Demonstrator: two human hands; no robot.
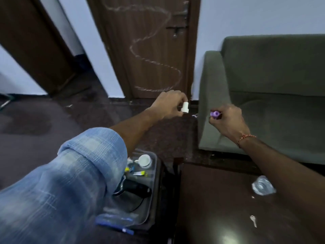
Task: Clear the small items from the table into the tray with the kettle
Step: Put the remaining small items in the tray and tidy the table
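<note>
My left hand (169, 105) is raised over the floor and pinches a small white cap-like piece (185, 107). My right hand (226, 120) is held beside it and grips a small purple item (214, 114). Below my left forearm lies the grey tray (154, 184), with a white cup (144, 160), small packets (139, 172) and the dark kettle (135, 188) with its cord, partly hidden by my sleeve. On the dark brown table (228, 199) at the lower right lie a crumpled clear wrapper (263, 187) and a small key (253, 220).
A green sofa (263, 95) stands to the right, close to the table. A brown door (147, 46) with chalk marks is straight ahead. A plastic bag with a blue strip (114, 224) lies at the tray's near end. Dark floor spreads to the left.
</note>
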